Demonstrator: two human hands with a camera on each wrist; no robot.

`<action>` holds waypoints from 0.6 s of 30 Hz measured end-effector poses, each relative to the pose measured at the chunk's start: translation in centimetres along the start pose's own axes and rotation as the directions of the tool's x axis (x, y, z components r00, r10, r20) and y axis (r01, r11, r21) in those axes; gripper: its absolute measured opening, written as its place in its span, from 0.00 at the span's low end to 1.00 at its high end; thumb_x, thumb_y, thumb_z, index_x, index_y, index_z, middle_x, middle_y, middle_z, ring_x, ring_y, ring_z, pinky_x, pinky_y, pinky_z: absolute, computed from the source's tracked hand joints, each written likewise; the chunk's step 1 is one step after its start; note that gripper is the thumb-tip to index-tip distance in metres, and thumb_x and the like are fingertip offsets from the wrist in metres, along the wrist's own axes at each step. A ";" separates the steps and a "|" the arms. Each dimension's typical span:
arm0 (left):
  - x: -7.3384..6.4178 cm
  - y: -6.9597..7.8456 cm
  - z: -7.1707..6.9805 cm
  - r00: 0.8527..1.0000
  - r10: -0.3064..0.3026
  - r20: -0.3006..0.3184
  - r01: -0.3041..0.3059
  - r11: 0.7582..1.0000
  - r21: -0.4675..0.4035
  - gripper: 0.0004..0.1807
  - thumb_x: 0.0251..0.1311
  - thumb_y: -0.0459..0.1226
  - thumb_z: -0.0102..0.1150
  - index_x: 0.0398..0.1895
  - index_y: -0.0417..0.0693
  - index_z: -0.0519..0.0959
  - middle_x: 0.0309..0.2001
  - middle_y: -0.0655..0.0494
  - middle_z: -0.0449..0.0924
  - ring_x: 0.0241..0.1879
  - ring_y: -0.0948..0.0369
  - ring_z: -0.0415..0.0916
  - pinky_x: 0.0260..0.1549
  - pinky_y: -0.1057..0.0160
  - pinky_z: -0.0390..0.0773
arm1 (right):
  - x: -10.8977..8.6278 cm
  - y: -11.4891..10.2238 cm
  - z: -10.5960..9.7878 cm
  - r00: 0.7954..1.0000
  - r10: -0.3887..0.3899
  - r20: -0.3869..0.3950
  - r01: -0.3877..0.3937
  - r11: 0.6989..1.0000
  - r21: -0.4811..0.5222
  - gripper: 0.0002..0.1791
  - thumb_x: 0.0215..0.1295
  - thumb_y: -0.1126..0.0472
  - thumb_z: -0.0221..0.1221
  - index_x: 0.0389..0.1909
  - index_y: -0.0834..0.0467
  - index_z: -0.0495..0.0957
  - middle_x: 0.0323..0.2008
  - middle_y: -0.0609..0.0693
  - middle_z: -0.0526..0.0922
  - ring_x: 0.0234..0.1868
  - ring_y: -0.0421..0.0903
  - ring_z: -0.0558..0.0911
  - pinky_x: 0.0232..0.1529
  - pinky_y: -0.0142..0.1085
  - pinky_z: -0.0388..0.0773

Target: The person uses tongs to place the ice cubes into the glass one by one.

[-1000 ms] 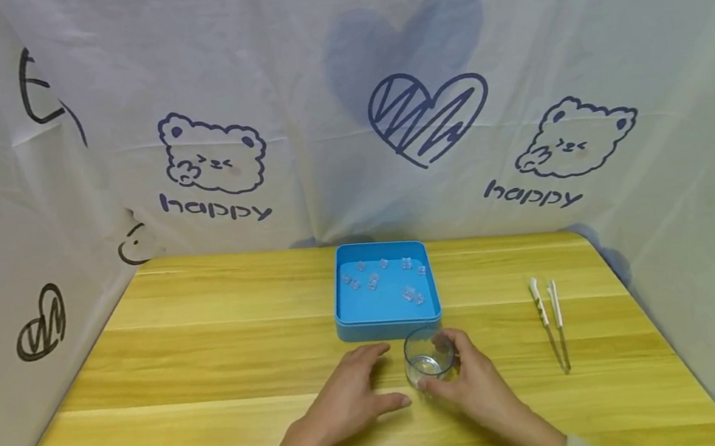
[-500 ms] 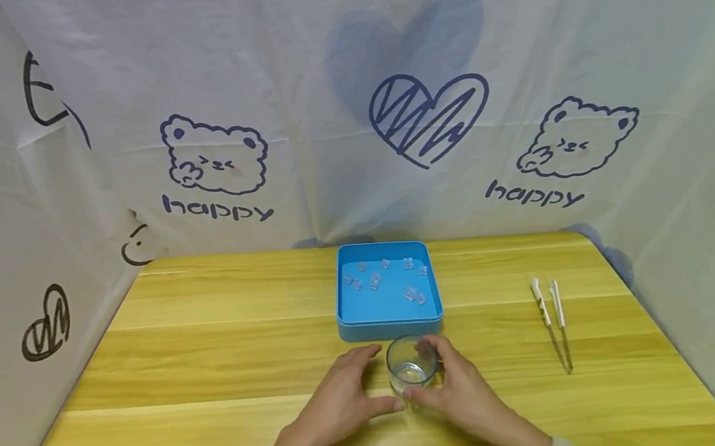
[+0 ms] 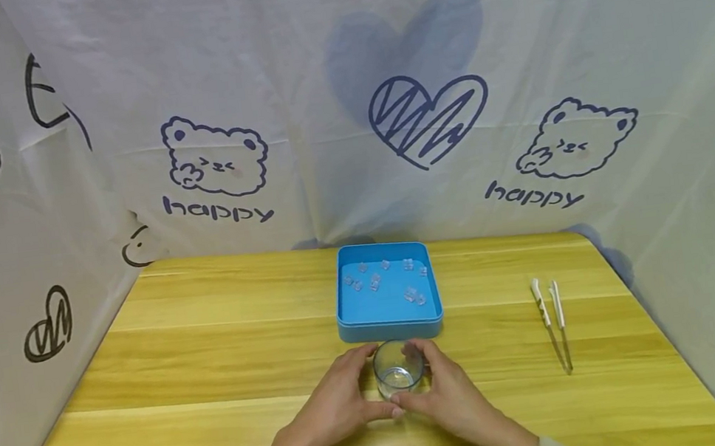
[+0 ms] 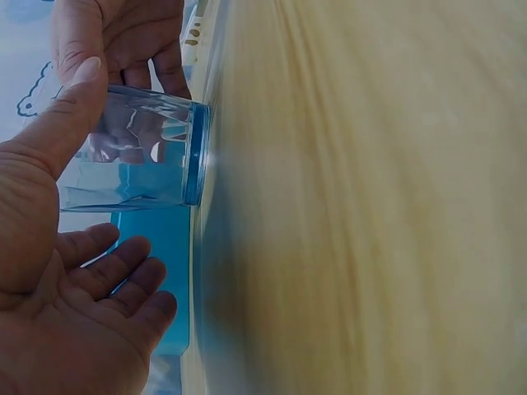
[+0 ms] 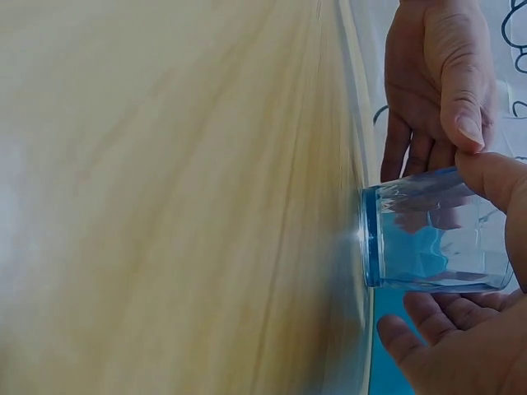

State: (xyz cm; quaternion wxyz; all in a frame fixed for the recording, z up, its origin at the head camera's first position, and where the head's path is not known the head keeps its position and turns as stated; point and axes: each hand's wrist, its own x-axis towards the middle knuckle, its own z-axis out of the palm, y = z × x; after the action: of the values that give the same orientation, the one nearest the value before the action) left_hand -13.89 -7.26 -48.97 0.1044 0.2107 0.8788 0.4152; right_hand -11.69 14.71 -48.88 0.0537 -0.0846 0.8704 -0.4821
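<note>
A clear drinking glass (image 3: 395, 379) stands upright on the wooden table between both hands. My right hand (image 3: 454, 393) holds it from the right, thumb on the near side and fingers around the far side. On the other side my left hand (image 3: 331, 403) curves loosely about the glass; in the left wrist view its fingers (image 4: 123, 276) are apart from the wall. The two thumbs meet in front of the glass. Just behind it sits a blue square tray (image 3: 391, 329) with several small clear cubes (image 3: 374, 281) scattered inside.
White-handled tongs (image 3: 552, 322) lie on the right part of the table (image 3: 198, 346). A white cloth (image 3: 319, 131) with bear and heart drawings hangs behind the table and along its sides.
My right hand has moved the glass left across the table, toward my left hand. The left hand has shifted slightly left. Tray and tongs have stayed in place.
</note>
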 end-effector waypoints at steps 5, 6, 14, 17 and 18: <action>0.0 0.0 -0.1 1.000 0.007 0.004 -0.007 1.000 -0.006 0.62 0.45 0.62 0.81 0.79 0.44 0.64 0.76 0.45 0.68 0.76 0.45 0.64 0.74 0.41 0.67 | -0.1 0.0 -0.2 1.000 -0.005 0.027 0.005 1.000 -0.016 0.48 0.56 0.54 0.79 0.73 0.63 0.65 0.69 0.63 0.75 0.70 0.61 0.76 0.68 0.56 0.76; 0.0 0.0 0.0 1.000 0.009 0.002 -0.009 1.000 -0.004 0.62 0.45 0.62 0.81 0.79 0.45 0.64 0.76 0.45 0.67 0.76 0.45 0.64 0.74 0.41 0.68 | -0.2 0.0 -0.3 1.000 -0.005 0.027 0.006 1.000 -0.025 0.48 0.56 0.55 0.78 0.73 0.63 0.65 0.70 0.62 0.75 0.70 0.60 0.76 0.69 0.55 0.76; 0.4 0.5 0.4 0.999 0.040 -0.024 -0.040 0.999 0.014 0.58 0.48 0.57 0.83 0.79 0.46 0.64 0.76 0.46 0.66 0.76 0.45 0.64 0.72 0.41 0.70 | -1.0 0.5 -1.5 0.999 0.015 -0.039 -0.019 0.996 -0.089 0.42 0.58 0.66 0.70 0.74 0.63 0.66 0.70 0.58 0.76 0.69 0.59 0.77 0.71 0.53 0.74; 0.6 0.8 0.6 0.998 0.048 -0.038 -0.047 0.998 0.033 0.58 0.47 0.57 0.83 0.79 0.47 0.64 0.76 0.47 0.66 0.75 0.46 0.64 0.72 0.42 0.71 | -1.2 0.7 -2.1 0.996 0.029 -0.081 -0.038 0.993 -0.112 0.40 0.60 0.65 0.70 0.74 0.62 0.67 0.70 0.57 0.77 0.69 0.58 0.78 0.71 0.54 0.74; 0.7 0.8 0.7 0.998 0.051 -0.040 -0.049 0.998 0.038 0.58 0.47 0.57 0.83 0.78 0.47 0.64 0.76 0.47 0.66 0.75 0.47 0.64 0.72 0.42 0.71 | -1.2 0.8 -2.3 0.995 0.027 -0.097 -0.040 0.991 -0.128 0.39 0.61 0.65 0.70 0.74 0.62 0.68 0.69 0.57 0.77 0.68 0.58 0.78 0.70 0.55 0.74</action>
State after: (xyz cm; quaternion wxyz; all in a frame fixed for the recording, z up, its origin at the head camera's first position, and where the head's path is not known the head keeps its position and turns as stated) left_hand -14.02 -6.00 -48.74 0.0719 0.2259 0.8827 0.4058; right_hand -10.96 17.26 -48.29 0.0146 -0.0502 0.9028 -0.4269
